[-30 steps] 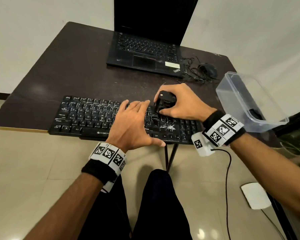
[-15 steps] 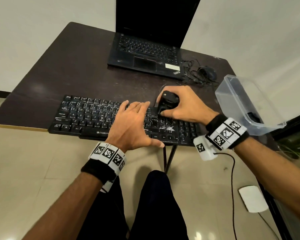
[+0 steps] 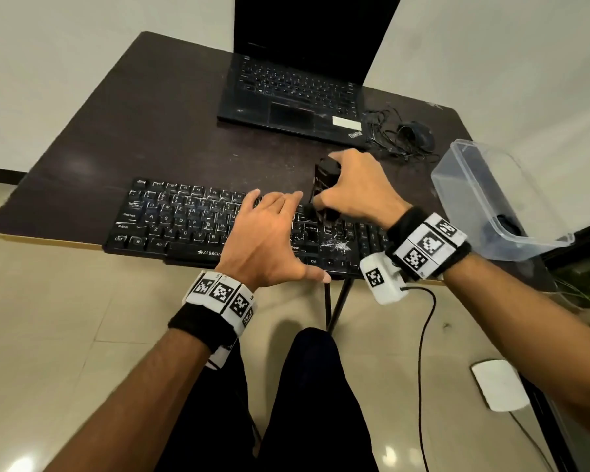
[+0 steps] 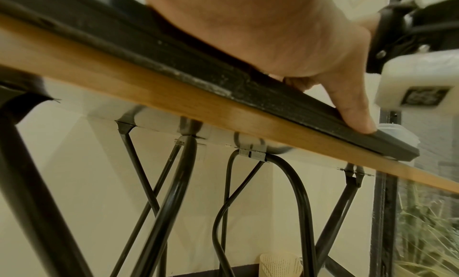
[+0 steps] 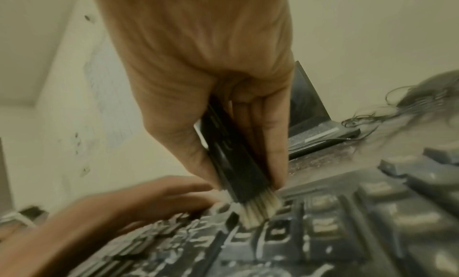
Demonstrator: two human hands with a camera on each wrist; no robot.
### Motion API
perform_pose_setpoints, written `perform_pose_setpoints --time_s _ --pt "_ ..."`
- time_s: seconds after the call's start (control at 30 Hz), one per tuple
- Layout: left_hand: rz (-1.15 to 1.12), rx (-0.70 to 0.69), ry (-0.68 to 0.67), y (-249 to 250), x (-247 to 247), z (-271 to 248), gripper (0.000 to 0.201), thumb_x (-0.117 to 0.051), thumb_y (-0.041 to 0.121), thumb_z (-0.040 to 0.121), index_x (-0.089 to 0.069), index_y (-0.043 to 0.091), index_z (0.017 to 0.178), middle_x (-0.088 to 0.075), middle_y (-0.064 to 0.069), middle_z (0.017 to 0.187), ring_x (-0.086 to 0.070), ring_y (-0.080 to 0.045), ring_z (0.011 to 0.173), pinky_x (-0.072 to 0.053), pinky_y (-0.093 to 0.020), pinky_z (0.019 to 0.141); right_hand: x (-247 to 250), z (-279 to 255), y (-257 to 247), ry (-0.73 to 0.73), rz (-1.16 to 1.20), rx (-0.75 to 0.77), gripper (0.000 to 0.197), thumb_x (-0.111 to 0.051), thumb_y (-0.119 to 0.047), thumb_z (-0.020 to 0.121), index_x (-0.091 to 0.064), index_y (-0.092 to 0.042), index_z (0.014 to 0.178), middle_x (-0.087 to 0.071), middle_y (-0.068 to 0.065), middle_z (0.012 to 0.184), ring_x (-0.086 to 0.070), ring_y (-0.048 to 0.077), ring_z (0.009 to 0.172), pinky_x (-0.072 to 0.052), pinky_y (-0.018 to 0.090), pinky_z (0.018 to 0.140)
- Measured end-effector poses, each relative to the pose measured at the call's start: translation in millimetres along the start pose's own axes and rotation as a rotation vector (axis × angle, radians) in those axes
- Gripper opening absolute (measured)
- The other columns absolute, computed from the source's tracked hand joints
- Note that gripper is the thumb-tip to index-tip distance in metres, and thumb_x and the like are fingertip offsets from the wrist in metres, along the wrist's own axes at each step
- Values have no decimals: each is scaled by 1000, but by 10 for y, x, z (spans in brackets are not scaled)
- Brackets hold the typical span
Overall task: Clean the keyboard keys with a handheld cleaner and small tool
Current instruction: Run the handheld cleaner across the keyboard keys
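Note:
A black keyboard [image 3: 171, 223] streaked with white dust lies along the table's near edge. My right hand [image 3: 358, 189] grips a black handheld cleaner [image 3: 326, 185] upright over the keys right of centre. In the right wrist view its pale bristles [image 5: 258, 208] touch the keys of the keyboard [image 5: 347, 232], and my thumb and fingers clamp the black body [image 5: 233, 159]. My left hand [image 3: 269, 240] lies flat on the keyboard's middle, fingers straight. In the left wrist view its thumb [image 4: 352, 108] presses against the keyboard's front edge [image 4: 273, 92].
An open black laptop [image 3: 293, 97] stands at the back of the dark table [image 3: 150, 114]. A mouse with tangled cable [image 3: 416, 134] lies to its right. A clear plastic tub [image 3: 491, 199] sits at the table's right end. Metal table legs [image 4: 178, 193] show below.
My right hand has carried the cleaner a little away from me, toward the keyboard's upper rows. The left hand has stayed flat on the keys.

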State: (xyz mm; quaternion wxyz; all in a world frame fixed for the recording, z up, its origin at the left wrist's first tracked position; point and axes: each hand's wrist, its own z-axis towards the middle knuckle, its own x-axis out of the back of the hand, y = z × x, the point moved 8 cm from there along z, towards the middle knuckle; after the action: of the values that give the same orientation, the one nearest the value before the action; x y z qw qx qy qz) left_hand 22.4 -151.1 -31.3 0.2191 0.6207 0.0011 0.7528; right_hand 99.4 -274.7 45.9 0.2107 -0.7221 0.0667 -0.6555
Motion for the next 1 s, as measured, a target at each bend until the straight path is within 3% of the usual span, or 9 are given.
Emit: perform_pose_setpoints --time_s 0.17,0.33,0.5,0.57,0.63,0.77,0.83,0.9,1.0 --pt "-1 5 -2 -13 8 6 148 -52 107 49 -40 7 157 -57 -9 151 -48 -25 144 -19 -49 128 -30 -76 47 -94 -19 -16 25 -90 -23 66 -68 -17 76 -72 -1 72 -68 17 69 -48 28 57" --pt "6 0 -6 11 13 -4 147 -52 107 50 -40 7 157 -57 -9 152 -48 -25 144 -18 -48 128 71 -65 99 135 79 -41 26 -88 -25 69 -63 -22 76 -71 -5 74 -66 14 71 -44 24 58" --pt "-2 4 -9 1 10 7 147 -52 108 49 -39 8 157 -56 -8 153 -46 -24 145 -18 -48 129 -52 -198 135 -84 33 -41 29 -92 -24 66 -73 -18 85 -76 -1 81 -71 19 78 -47 27 61" --pt "-1 5 -10 9 17 5 147 -52 107 49 -39 9 157 -55 -8 154 -46 -24 146 -17 -48 129 64 -129 203 52 8 -59 33 -91 -22 62 -74 -18 90 -78 1 88 -73 22 86 -46 24 63" --pt "-1 4 -19 12 12 -6 148 -51 108 48 -39 9 157 -54 -7 154 -45 -24 146 -17 -47 129 213 -97 273 153 21 -98 30 -90 -19 60 -66 -22 79 -75 -3 82 -72 22 83 -44 24 58" --pt "2 12 -23 -15 7 5 148 -49 109 49 -37 10 158 -53 -7 155 -44 -23 147 -17 -48 129 103 -225 309 -12 49 -36 29 -93 -23 67 -71 -20 86 -76 -2 83 -72 19 81 -55 31 68" --pt "-9 7 -17 -9 -6 9 148 -49 109 48 -38 10 158 -54 -7 155 -45 -23 146 -17 -48 129 144 -230 397 53 58 -52 29 -93 -24 68 -73 -17 88 -75 -3 82 -72 21 82 -54 31 69" --pt "-15 3 -16 -2 -3 -2 148 -50 109 47 -39 10 157 -55 -6 154 -46 -23 145 -17 -48 129 258 -197 499 146 61 -103 29 -92 -26 69 -70 -16 85 -71 -4 77 -70 23 82 -46 28 62" --pt "-15 12 -16 -21 5 16 148 -49 109 47 -38 11 158 -54 -5 155 -45 -22 146 -16 -48 129 218 -252 481 72 18 -57 32 -93 -28 68 -69 -16 86 -73 -3 78 -69 19 76 -48 29 63"
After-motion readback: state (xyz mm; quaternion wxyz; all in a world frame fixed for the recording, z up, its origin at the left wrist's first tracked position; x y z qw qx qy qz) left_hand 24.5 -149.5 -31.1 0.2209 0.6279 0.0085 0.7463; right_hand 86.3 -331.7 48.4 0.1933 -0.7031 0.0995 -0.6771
